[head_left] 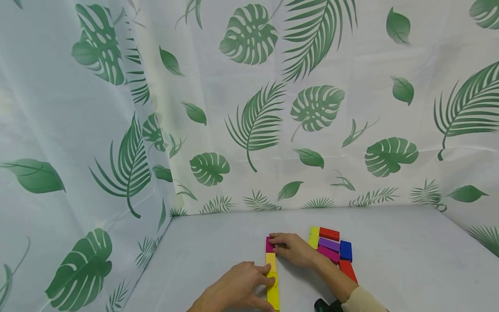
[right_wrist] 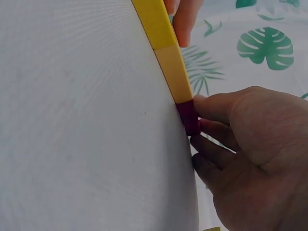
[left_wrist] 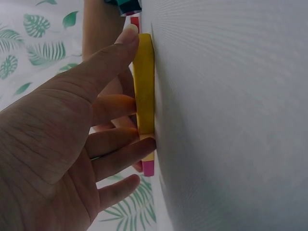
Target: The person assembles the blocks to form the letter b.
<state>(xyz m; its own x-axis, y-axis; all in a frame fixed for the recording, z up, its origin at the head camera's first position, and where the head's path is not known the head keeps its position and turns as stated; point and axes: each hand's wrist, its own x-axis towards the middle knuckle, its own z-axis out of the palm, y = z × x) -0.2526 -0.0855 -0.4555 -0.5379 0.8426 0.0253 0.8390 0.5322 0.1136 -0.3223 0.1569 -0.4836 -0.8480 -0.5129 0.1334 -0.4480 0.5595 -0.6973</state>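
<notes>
A straight row of wooden blocks lies on the table: a long yellow block [head_left: 274, 295] nearest, a paler yellow block [head_left: 270, 260] beyond it, and a magenta block [head_left: 269, 245] at the far end. My left hand [head_left: 235, 286] rests along the yellow blocks, fairly straight fingers touching them and the thumb [left_wrist: 129, 36] by the near end of the long one. Around the magenta block [right_wrist: 187, 118], my right hand [head_left: 298, 250] pinches with thumb and fingertips. Its fingers partly cover that block in the head view.
Right of the row lies a group of loose blocks: a yellow one [head_left: 314, 237], red ones [head_left: 329, 234], a purple one [head_left: 329, 244], another magenta one [head_left: 328, 254] and a blue one [head_left: 345, 250]. A leaf-patterned curtain [head_left: 265, 182] hangs behind the table [head_left: 218, 238].
</notes>
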